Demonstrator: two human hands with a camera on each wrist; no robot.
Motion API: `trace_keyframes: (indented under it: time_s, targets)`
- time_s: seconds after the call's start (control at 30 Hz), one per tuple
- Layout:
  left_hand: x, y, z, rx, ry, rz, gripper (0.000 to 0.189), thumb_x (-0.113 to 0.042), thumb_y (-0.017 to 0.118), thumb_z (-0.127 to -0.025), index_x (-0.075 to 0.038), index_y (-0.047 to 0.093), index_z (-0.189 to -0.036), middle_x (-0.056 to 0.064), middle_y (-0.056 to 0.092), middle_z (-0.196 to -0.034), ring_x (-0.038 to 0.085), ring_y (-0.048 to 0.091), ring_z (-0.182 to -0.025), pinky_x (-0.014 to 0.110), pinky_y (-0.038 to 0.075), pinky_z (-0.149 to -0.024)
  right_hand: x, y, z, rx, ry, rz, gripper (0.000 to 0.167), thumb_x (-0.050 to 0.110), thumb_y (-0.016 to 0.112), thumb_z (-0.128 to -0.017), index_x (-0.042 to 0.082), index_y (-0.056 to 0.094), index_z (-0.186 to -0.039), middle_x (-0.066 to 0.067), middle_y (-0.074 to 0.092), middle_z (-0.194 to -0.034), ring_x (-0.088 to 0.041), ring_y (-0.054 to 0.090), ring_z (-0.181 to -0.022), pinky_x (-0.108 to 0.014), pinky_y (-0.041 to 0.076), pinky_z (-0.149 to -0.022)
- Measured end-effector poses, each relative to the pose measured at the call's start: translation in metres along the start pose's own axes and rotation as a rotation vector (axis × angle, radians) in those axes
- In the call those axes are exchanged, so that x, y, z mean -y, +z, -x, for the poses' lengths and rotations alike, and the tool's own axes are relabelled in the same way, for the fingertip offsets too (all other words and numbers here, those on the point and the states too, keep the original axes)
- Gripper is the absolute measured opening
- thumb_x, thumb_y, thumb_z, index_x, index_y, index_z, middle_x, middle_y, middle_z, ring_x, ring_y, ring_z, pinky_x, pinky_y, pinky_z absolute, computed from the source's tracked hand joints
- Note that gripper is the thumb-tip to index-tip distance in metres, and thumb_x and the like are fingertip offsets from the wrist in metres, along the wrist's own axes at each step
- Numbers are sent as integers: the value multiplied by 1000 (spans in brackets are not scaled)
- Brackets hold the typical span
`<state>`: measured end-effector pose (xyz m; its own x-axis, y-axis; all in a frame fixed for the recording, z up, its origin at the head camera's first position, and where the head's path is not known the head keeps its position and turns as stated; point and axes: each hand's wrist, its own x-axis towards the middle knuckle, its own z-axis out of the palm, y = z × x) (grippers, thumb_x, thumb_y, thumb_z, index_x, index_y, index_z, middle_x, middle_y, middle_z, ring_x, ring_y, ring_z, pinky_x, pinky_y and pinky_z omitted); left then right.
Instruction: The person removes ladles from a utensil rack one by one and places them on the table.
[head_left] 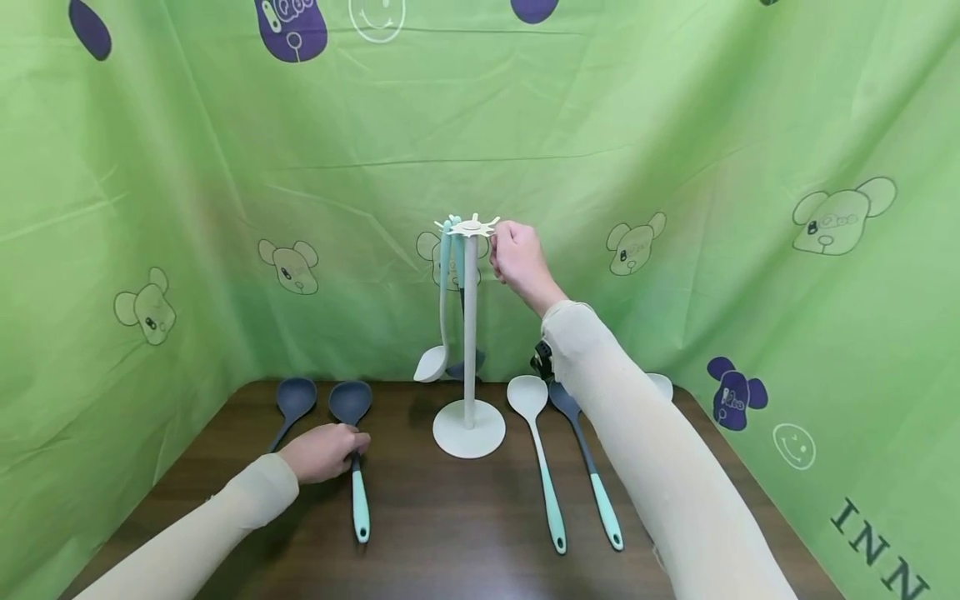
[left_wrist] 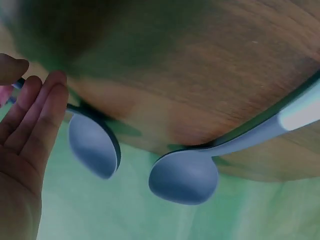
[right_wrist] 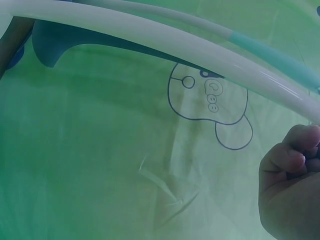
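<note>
My left hand (head_left: 324, 452) pinches the handle of a dark blue-grey ladle (head_left: 350, 402) lying on the table, its mint grip pointing toward me. In the left wrist view, the thumb and fingers meet around that thin handle, beside its bowl (left_wrist: 94, 145). A second dark ladle (head_left: 296, 397) lies to the left. At the top of a white utensil rack (head_left: 470, 333), my right hand (head_left: 519, 260) curls its fingers at the right edge of the hooked crown; the exact contact is hidden. A white ladle (head_left: 431, 364) and a dark utensil (head_left: 467, 367) hang on the rack's left and rear.
Right of the rack base (head_left: 468, 442) lie a white spoon (head_left: 528, 396) and a dark utensil (head_left: 592, 462), both with mint grips. Another white utensil (head_left: 661, 385) is mostly hidden behind my right sleeve. A green printed cloth (head_left: 600, 125) surrounds the brown table (head_left: 442, 533).
</note>
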<state>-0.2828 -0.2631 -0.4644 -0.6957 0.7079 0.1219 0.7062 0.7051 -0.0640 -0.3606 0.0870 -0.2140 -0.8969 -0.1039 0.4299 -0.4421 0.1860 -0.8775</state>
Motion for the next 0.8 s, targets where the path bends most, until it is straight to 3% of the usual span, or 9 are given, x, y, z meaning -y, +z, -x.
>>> trace_keyframes:
  time_s: [0.13,0.27,0.33,0.43,0.53,0.8]
  targets:
    - [-1,7,4,19,1,-41,25,1,76,-76,-18,60,-82,-4,59,-74,7,57,-65,26,47,-55,-2,3,-1,7,-10,-17,35,20,33,-105,-3,53,-89,2,48,-59,-10,41,-45,-22,36,-44]
    - [1,8,5,20,-22,-14,24,4,72,-76,-16,61,-83,-4,59,-75,8,58,-65,26,48,-56,-1,4,-3,10,-12,-29,33,19,33,-105,1,53,-85,2,47,-58,-10,40,-45,-22,35,-43]
    - [0,7,4,49,-97,71,22,5,68,-77,-16,63,-84,-4,61,-77,7,57,-66,27,48,-57,0,5,-3,9,-11,-28,33,19,33,-105,1,53,-85,2,47,-58,-10,41,-45,-22,35,-43]
    - [-3,7,2,85,-264,222,17,-1,64,-83,-18,63,-84,-6,60,-76,7,54,-65,28,46,-59,0,4,-3,9,-16,-26,34,19,33,-105,-3,53,-88,2,47,-57,-10,40,-44,-22,35,-43]
    - [-7,9,1,87,-408,331,13,-11,66,-88,-19,59,-80,-6,56,-71,9,50,-60,28,43,-57,0,4,-2,12,-13,-30,34,19,32,-105,-5,52,-91,2,47,-57,-10,40,-44,-22,35,-43]
    - [-12,14,-5,54,-550,392,20,-12,73,-82,-15,55,-77,-2,54,-71,13,49,-60,30,41,-57,-3,0,-2,2,-3,-34,34,17,32,-104,-7,52,-92,2,47,-57,-10,40,-43,-22,35,-42]
